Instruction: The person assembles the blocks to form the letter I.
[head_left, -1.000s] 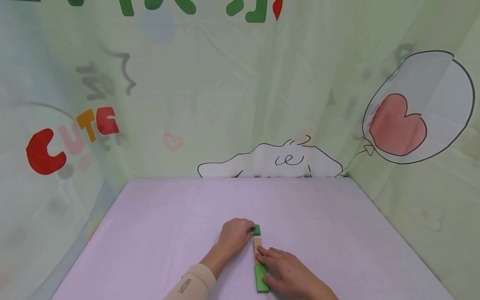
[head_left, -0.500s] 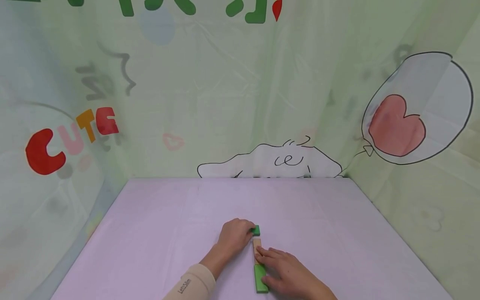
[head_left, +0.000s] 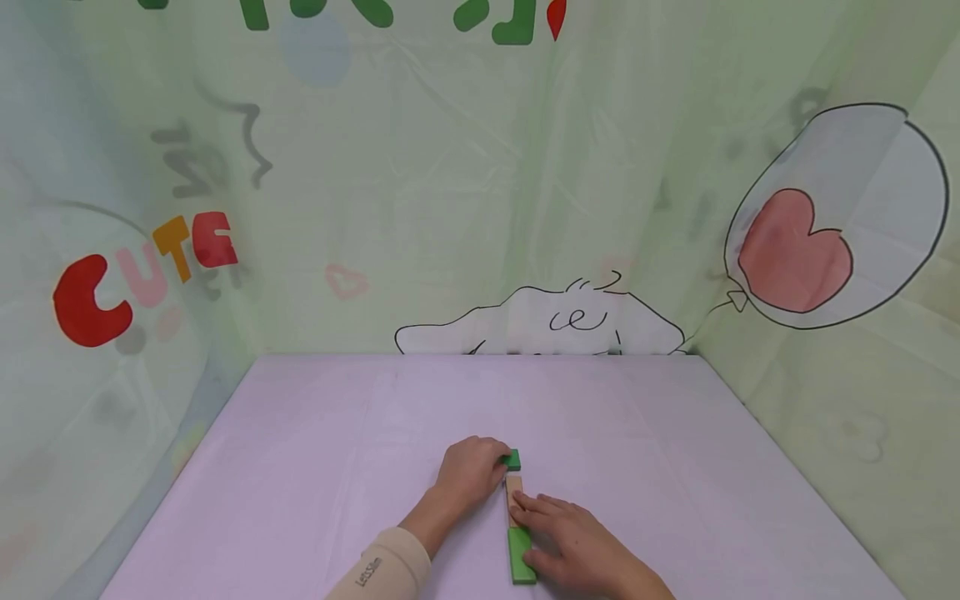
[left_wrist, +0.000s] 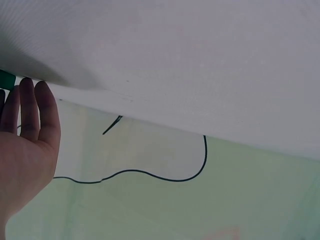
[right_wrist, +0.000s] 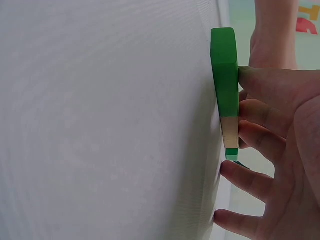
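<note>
A light green block lies on the lilac-covered table, end to end with a natural wood block, the two forming a straight line. Just beyond the wood block, across a small gap, sits a dark green block. My left hand pinches its left side; in the left wrist view only a corner of the dark green block shows past the fingertips. My right hand rests on the line from the right, its thumb on the light green block and extended fingers on the wood block. The ring and little fingers reach down to the tablecloth.
A lilac cloth covers the table. Pale green printed curtains rise at its back and sides. The left forearm wears a beige sleeve.
</note>
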